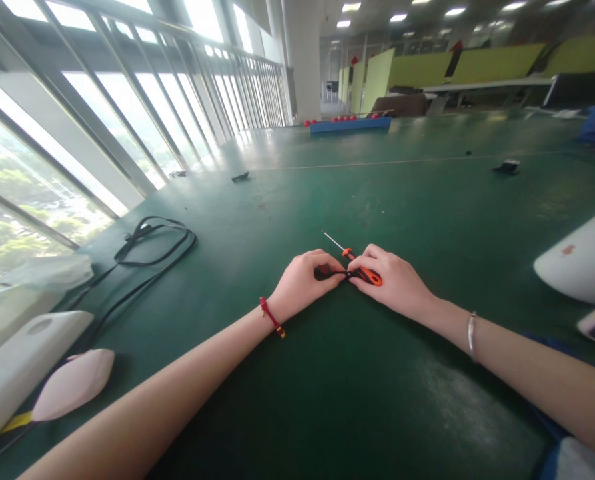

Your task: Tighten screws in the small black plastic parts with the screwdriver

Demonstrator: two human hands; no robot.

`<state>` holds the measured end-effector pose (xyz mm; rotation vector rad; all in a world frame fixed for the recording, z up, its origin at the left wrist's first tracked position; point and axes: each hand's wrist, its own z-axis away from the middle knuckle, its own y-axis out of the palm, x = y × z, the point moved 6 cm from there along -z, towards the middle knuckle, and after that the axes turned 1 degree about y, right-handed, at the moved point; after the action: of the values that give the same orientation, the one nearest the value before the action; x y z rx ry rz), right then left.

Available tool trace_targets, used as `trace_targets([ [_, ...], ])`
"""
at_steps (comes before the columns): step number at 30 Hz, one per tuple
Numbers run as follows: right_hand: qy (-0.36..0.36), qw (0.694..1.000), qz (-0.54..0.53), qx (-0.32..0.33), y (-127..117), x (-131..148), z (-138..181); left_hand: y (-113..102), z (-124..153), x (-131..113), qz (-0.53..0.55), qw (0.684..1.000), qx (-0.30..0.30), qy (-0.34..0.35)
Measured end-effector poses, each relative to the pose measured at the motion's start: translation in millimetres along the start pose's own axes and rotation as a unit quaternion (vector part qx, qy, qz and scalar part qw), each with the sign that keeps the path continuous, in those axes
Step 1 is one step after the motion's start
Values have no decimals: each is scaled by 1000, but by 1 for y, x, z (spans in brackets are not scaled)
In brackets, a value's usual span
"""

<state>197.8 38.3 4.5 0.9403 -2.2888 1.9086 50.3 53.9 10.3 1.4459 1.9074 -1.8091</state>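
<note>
Close together over the middle of the green table, both of my hands meet at their fingertips. My right hand (390,277) is closed around a screwdriver (371,276) with an orange and black handle. Its thin metal shaft points away to the upper left, past the fingers. Between the thumb and fingers of my left hand (310,277) is a small dark piece (326,273), pinched; its kind cannot be made out. One end of that piece reaches the right fingertips, where the fingers partly hide it.
A black cable (154,243) lies looped at left, near a white power strip (32,360) and a pale pink object (74,385). White objects (584,257) stand at right. Small black pieces (507,167) and a blue tray (350,125) with red items lie farther back. Railings line the left.
</note>
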Motion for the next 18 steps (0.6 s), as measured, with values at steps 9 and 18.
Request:
trace_targets([
  [9, -8, 1000, 6, 0, 0, 3, 1, -2, 0, -2, 3, 1000, 0, -1],
  [18, -10, 1000, 13, -8, -1, 2, 2, -3, 0, -3, -8, 999, -17, 25],
])
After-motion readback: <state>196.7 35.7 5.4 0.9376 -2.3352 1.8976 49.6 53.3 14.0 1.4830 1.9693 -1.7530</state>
